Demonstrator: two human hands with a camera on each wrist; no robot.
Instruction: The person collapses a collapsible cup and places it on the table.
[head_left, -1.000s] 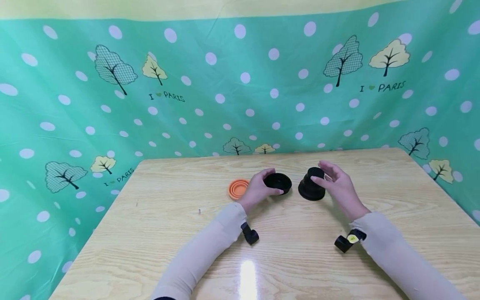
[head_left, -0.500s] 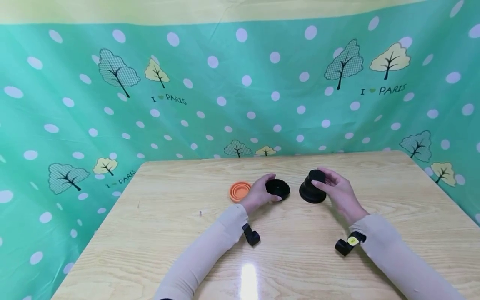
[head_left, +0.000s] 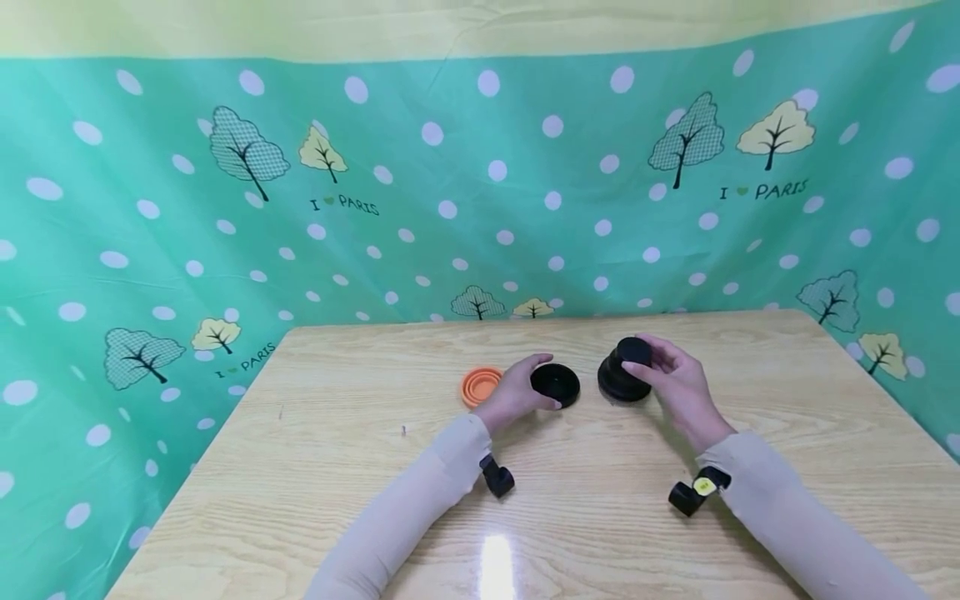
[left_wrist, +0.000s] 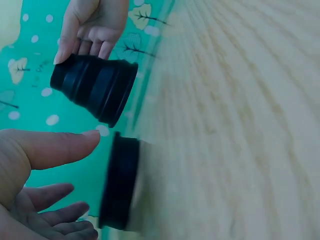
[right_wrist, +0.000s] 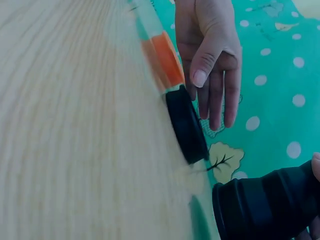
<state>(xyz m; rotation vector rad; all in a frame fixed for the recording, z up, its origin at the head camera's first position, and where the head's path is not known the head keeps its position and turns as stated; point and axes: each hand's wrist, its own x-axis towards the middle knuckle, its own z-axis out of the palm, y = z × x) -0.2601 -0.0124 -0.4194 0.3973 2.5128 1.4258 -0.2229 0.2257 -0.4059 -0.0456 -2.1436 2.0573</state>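
Observation:
My left hand stays around a flat black collapsible cup lying on the table, hollow side up. In the left wrist view, the thumb and fingers are spread and stand clear of the flat cup. My right hand pinches the narrow end of a second black collapsible cup, which is extended and upside down. Its wide rim points down and appears slightly tilted and just off the table in both wrist views. Behind the left hand lies an orange collapsible cup, folded flat and partly covered.
The light wooden table ends at the back against a green dotted curtain. A tiny dark speck lies left of the left hand. Each wrist wears a small black camera.
The flat black cup has gone down onto the table, and my left hand has loosened from it. My right hand has raised the extended cup slightly. The head view has tilted up a little.

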